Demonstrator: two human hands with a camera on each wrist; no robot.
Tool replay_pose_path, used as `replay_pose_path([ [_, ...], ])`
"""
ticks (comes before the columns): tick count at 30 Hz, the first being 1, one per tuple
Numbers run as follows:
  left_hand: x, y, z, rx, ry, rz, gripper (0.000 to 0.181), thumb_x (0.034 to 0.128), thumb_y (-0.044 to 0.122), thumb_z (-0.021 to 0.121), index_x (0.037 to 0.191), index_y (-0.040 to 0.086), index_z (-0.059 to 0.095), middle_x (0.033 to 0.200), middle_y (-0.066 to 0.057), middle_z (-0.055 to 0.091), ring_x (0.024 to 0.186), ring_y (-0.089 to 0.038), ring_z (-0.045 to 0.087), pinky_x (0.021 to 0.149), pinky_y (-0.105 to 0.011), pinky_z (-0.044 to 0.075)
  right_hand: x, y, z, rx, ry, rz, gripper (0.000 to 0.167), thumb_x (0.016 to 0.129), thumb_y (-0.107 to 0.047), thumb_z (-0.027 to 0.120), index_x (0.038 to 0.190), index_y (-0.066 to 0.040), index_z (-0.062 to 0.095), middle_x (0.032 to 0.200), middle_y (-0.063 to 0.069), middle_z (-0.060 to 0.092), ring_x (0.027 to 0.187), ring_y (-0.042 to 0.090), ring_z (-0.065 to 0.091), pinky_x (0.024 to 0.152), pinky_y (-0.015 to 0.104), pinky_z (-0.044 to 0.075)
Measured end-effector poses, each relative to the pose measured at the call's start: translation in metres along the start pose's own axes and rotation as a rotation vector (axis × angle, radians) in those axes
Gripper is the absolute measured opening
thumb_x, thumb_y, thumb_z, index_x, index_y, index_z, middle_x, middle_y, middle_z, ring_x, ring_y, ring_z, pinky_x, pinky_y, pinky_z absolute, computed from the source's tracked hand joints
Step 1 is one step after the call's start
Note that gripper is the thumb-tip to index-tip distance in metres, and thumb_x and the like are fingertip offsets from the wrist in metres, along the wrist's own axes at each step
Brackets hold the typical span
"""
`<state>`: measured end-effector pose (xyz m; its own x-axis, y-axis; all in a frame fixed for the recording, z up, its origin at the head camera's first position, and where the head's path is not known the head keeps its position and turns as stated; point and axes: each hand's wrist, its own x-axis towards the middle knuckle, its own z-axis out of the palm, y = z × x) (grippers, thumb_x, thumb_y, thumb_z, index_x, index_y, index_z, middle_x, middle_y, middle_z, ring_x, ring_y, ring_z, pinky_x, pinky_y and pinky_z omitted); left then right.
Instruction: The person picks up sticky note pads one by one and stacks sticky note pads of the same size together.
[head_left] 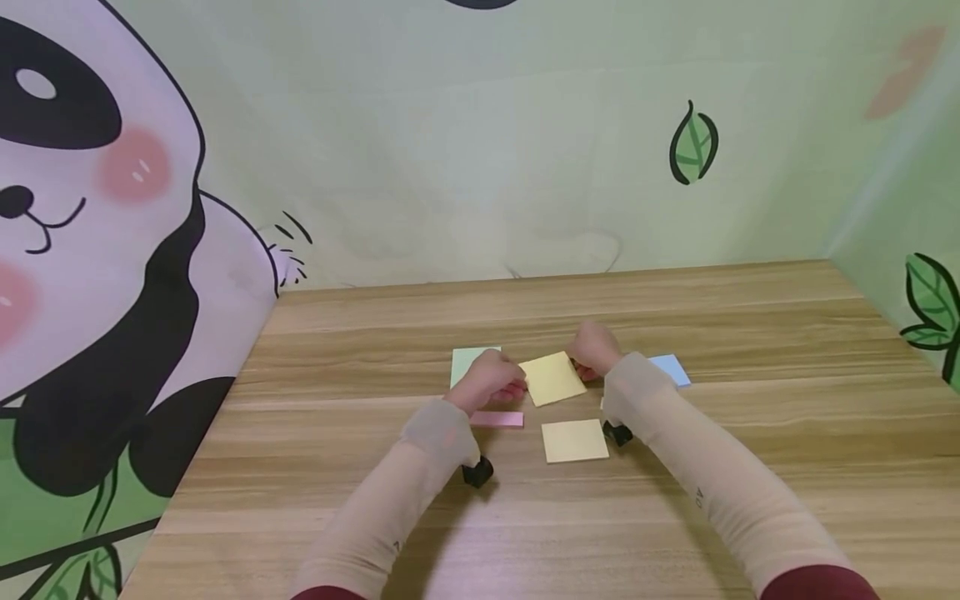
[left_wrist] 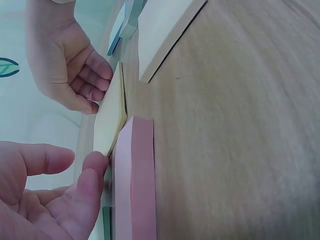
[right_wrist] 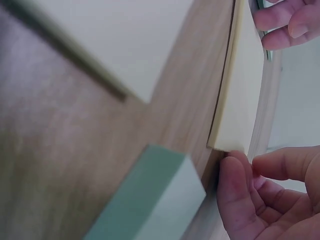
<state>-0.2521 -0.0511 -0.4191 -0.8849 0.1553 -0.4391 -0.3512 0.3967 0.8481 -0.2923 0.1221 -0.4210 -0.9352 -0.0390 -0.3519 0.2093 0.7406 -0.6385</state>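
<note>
A yellow sticky-note pad (head_left: 553,379) lies turned at an angle between the two hands on the wooden table. My left hand (head_left: 491,379) has its fingertips at the pad's left edge, with the thumb (left_wrist: 52,159) held apart. At the opposite edge my right hand (head_left: 595,348) touches the pad with loosely bent fingers (right_wrist: 234,182). A pink pad (head_left: 498,419) sits just below the left hand, and a light green pad (head_left: 467,362) is partly covered behind it. Nearer the front lies a cream pad (head_left: 575,442).
Past the right wrist lies a blue pad (head_left: 672,369), partly hidden by the sleeve. A green pad (right_wrist: 150,195) shows close to the right hand in the right wrist view. Small black devices (head_left: 477,472) hang under both wrists. A printed wall (head_left: 480,167) rises behind the table.
</note>
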Motion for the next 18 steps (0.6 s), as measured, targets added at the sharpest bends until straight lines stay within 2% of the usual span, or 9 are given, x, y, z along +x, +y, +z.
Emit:
replay_pose_path([
  [7, 0.002, 0.000, 0.001, 0.001, 0.002, 0.011, 0.018, 0.0818, 0.005, 0.052, 0.095, -0.006, 0.058, 0.075, -0.008, 0.057, 0.060, -0.013, 0.054, 0.055, -0.019, 0.047, -0.003, 0.001, 0.000, 0.041, 0.001, 0.006, 0.019, 0.078, -0.004, 0.041, 0.060, -0.005, 0.046, 0.046, 0.002, 0.044, 0.036, 0.012, 0.047, 0.041, 0.025, 0.046],
  [14, -0.001, -0.001, 0.000, 0.124, -0.015, 0.038, 0.007, 0.0796, 0.006, 0.055, 0.073, 0.002, 0.055, 0.070, -0.004, 0.055, 0.061, -0.013, 0.052, 0.056, -0.021, 0.046, -0.007, 0.002, -0.004, 0.020, -0.037, 0.014, 0.020, 0.080, -0.007, 0.041, 0.061, -0.004, 0.047, 0.047, 0.003, 0.046, 0.037, 0.013, 0.049, 0.043, 0.027, 0.048],
  [18, -0.004, -0.003, -0.001, 0.186, 0.001, 0.054, 0.007, 0.0775, 0.005, 0.055, 0.071, 0.003, 0.056, 0.066, -0.003, 0.056, 0.057, -0.012, 0.052, 0.053, -0.021, 0.047, -0.012, 0.003, -0.006, 0.018, -0.083, 0.026, 0.018, 0.080, -0.008, 0.042, 0.065, -0.002, 0.049, 0.049, 0.003, 0.047, 0.039, 0.013, 0.050, 0.045, 0.027, 0.049],
])
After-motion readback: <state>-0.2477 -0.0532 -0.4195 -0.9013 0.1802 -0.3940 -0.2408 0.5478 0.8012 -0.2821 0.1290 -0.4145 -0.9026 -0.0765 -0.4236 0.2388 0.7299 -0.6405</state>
